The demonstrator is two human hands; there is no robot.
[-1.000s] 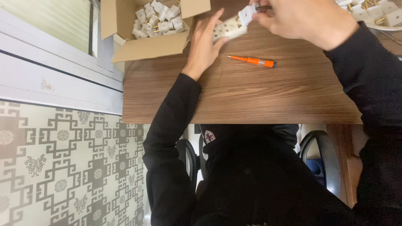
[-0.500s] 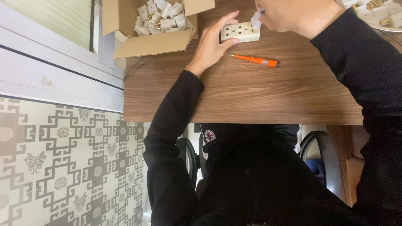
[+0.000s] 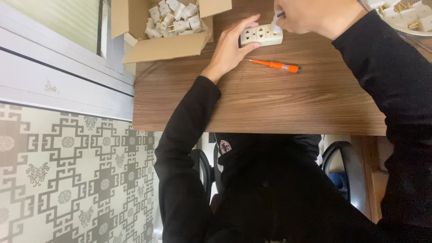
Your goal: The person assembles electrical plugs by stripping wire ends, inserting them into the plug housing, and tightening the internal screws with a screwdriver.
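A white socket strip (image 3: 260, 35) lies flat on the wooden table (image 3: 252, 99). My left hand (image 3: 231, 47) rests on its left end and holds it down. My right hand (image 3: 315, 15) is at the strip's right end, pinching a small white plug (image 3: 276, 22) against the sockets there. An orange-handled screwdriver (image 3: 275, 65) lies on the table just in front of the strip, untouched.
An open cardboard box (image 3: 162, 45) holding several white plugs stands at the table's far left. A dish (image 3: 405, 18) with more white plugs sits at the top right. A patterned floor and a white sill lie to the left, a chair below.
The socket strip has come down from being held up in both hands to lying flat on the table. My left hand now presses it down; my right hand brings a plug to it.
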